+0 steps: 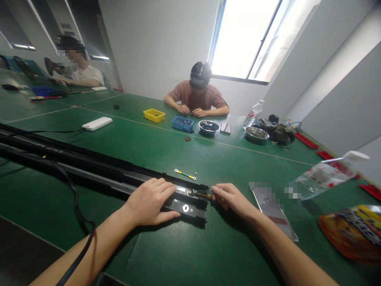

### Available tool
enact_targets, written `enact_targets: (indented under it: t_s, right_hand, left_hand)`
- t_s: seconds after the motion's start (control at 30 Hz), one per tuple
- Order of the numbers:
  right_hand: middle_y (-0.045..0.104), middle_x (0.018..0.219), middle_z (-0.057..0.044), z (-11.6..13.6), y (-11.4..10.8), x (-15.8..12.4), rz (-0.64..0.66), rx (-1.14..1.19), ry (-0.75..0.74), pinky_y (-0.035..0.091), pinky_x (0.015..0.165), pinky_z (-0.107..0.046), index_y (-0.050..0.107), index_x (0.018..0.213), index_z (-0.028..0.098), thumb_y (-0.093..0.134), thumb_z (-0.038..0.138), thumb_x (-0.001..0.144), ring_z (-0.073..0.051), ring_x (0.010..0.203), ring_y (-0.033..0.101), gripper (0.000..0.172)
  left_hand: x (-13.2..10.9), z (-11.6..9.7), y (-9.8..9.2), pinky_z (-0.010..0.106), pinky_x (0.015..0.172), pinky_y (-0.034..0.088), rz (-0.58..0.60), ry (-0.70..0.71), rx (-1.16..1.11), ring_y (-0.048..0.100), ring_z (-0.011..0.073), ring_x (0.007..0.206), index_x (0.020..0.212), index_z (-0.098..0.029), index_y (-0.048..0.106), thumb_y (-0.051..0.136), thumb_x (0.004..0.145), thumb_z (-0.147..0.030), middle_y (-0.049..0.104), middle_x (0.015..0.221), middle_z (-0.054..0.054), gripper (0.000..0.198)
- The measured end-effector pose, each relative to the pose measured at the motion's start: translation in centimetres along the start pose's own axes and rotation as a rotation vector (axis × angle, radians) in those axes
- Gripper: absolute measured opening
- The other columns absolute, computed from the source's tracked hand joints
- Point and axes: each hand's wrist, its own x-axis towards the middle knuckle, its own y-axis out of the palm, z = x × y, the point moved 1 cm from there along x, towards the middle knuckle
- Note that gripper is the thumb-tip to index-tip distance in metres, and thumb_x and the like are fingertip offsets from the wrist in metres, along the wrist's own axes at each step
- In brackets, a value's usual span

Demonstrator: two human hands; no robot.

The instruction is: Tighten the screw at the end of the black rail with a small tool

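A long black metal rail runs from the far left to the middle of the table. My left hand presses down over it near its right end, fingers and thumb around the channel. Just past that end, my right hand pinches a slim, dark metal tool; its exact kind is hard to make out. The tool's tip reaches into the channel beside a small ring-shaped nut. Behind the rail lie a green-yellow wire with ring terminals and a tiny brass nut.
A phone, a water bottle and a snack bag lie to the right. Farther back are a yellow tray, a blue tray and metal bowls. Two people sit across. A black cable crosses my left forearm.
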Motion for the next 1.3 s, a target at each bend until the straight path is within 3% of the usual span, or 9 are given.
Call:
enact_targets:
  t_s: [0.37, 0.8, 1.07, 1.3]
  right_hand:
    - [0.052, 0.056, 0.001, 1.3, 0.8, -1.1, 0.188, -0.192, 0.105, 0.031, 0.037, -0.019, 0.057, 0.065, 0.016, 0.053, 0.062, 0.095, -0.008, 0.039, 0.046, 0.055]
    - [0.043, 0.046, 0.005, 1.0, 0.2, -0.9, 0.254, -0.040, 0.123, 0.028, 0.036, -0.020, 0.047, 0.056, 0.019, 0.058, 0.061, 0.093, -0.007, 0.037, 0.042, 0.056]
    - [0.032, 0.042, 0.009, 0.2, -0.2, -0.4, 0.021, 0.259, 0.044, 0.029, 0.037, -0.022, 0.046, 0.055, 0.021, 0.063, 0.059, 0.087, -0.008, 0.036, 0.032, 0.052]
    - [0.038, 0.044, 0.007, 0.4, 0.3, -0.4, -0.044, 0.215, -0.039, 0.029, 0.040, -0.023, 0.054, 0.061, 0.019, 0.060, 0.061, 0.090, -0.009, 0.039, 0.036, 0.051]
  left_hand:
    - [0.0, -0.1, 0.1, 0.046, 0.085, 0.048, 0.003, 0.003, 0.007, 0.063, 0.0313, 0.100, 0.118, -0.016, 0.061, 0.057, 0.092, -0.065, 0.069, 0.114, 0.012, 0.056]
    - [0.1, 0.0, 0.0, 0.047, 0.084, 0.049, -0.005, 0.000, 0.000, 0.063, 0.0311, 0.098, 0.117, -0.016, 0.063, 0.061, 0.090, -0.064, 0.070, 0.113, 0.012, 0.055]
    - [0.0, -0.1, -0.1, 0.045, 0.083, 0.049, -0.020, 0.004, -0.004, 0.064, 0.0302, 0.096, 0.116, -0.017, 0.064, 0.062, 0.090, -0.063, 0.070, 0.111, 0.012, 0.054]
    - [0.0, 0.0, 0.0, 0.046, 0.084, 0.049, -0.007, 0.003, 0.001, 0.064, 0.0307, 0.098, 0.117, -0.016, 0.063, 0.062, 0.090, -0.063, 0.070, 0.113, 0.012, 0.054]
